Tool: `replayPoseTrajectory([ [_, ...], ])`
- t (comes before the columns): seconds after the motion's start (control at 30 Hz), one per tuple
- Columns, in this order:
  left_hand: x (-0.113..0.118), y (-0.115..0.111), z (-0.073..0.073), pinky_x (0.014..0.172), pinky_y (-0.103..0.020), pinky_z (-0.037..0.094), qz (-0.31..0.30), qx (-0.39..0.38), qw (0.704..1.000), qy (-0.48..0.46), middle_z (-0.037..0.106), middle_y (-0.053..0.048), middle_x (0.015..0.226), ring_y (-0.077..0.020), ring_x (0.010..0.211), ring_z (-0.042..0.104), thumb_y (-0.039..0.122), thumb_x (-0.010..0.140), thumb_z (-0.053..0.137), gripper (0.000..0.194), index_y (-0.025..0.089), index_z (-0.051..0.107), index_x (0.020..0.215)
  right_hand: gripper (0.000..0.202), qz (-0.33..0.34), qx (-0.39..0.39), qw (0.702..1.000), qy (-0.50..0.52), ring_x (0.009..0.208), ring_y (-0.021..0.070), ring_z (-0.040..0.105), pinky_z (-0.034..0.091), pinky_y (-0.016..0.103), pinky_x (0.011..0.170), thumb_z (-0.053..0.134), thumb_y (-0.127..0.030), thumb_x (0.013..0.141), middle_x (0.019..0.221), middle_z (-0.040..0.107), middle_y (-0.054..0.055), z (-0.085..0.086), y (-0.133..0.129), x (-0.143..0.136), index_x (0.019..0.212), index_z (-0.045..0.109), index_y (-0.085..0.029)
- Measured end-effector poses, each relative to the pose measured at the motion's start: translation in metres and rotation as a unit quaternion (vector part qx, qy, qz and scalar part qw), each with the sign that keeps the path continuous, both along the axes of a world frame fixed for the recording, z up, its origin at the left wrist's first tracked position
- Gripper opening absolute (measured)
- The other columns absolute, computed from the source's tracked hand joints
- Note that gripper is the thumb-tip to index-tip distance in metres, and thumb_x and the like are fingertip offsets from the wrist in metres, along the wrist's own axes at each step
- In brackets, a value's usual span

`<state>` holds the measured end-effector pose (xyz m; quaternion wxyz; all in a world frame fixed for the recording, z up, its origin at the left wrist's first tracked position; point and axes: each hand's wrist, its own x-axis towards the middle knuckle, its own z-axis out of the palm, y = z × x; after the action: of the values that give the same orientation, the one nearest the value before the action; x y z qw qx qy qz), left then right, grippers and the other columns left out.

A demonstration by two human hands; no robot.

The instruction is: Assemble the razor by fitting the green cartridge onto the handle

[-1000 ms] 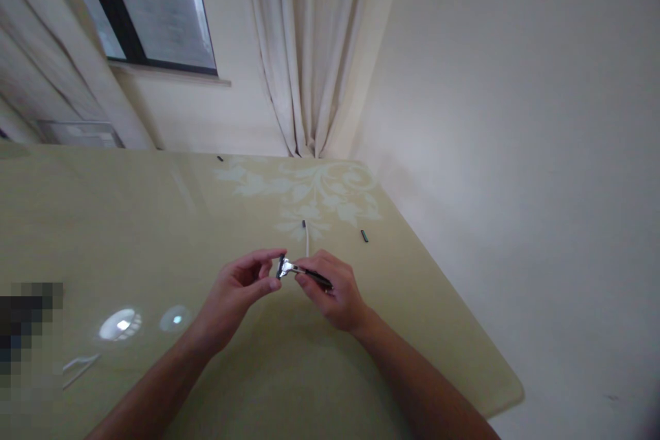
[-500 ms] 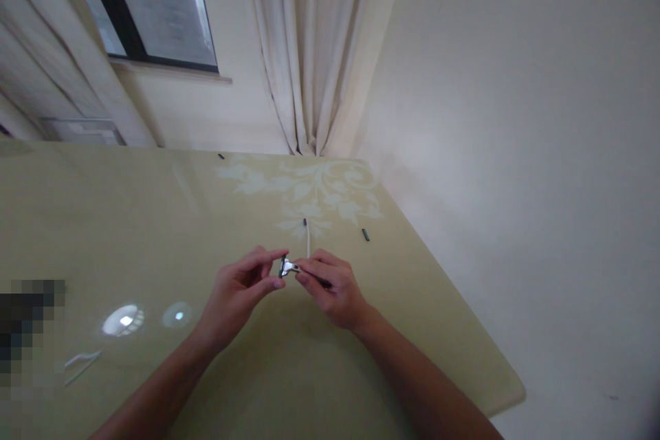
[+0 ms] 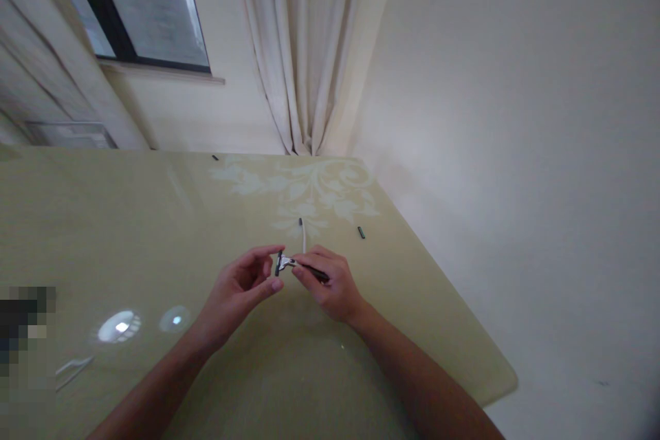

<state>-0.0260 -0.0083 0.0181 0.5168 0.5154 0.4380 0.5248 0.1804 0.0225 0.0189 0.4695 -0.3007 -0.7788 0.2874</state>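
Note:
In my right hand [image 3: 333, 282] is a razor [image 3: 287, 262] with a dark handle and silver neck, its head pointing left. The fingers are closed round the handle. My left hand [image 3: 242, 289] is at the razor's head, index finger and thumb spread apart on either side of it. The index fingertip is at the top edge of the head; the thumb lies just below its lower end, with a slight gap. Beyond my right hand lies a thin white stick [image 3: 304, 237] with a dark tip, its near end hidden by the hand.
A small dark oblong piece [image 3: 361, 232] lies right of the stick on the glossy table [image 3: 412, 302]. Another dark piece [image 3: 215, 158] is near the far edge. A white cord-like thing [image 3: 75, 366] lies at the left. Curtains [image 3: 299, 48] and a wall stand beyond.
My left thumb has parted slightly from the razor's lower end. More of the dark handle shows in my right hand. The view has shifted slightly.

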Motion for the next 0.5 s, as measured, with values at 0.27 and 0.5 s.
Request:
replayPoseTrajectory([
  [0.27,-0.0008,0.0030,0.0006,0.067,-0.024,0.045,0.005,0.030,0.998,0.048,0.054,0.002,0.077,-0.0132,0.072,0.054,0.039,0.081,0.083,0.039,0.023,0.079,0.117,0.025,0.018,-0.007,1.000,0.000,0.071,0.0148,0.058,0.048,0.027,0.066,0.063,-0.035,0.102,0.083,0.066,0.005,-0.0010,0.0008,0.0027,0.111,0.079,-0.018],
  [0.5,-0.0067,0.0057,-0.0078,0.062,-0.023,0.040,0.020,0.062,0.993,0.096,0.053,0.003,0.076,-0.0126,0.068,0.050,0.036,0.076,0.087,0.038,0.024,0.080,0.111,0.027,0.050,-0.051,0.997,0.014,0.066,0.0131,0.057,0.045,0.025,0.062,0.065,-0.037,0.101,0.078,0.064,0.003,-0.0012,0.0026,0.0026,0.108,0.081,-0.016],
])
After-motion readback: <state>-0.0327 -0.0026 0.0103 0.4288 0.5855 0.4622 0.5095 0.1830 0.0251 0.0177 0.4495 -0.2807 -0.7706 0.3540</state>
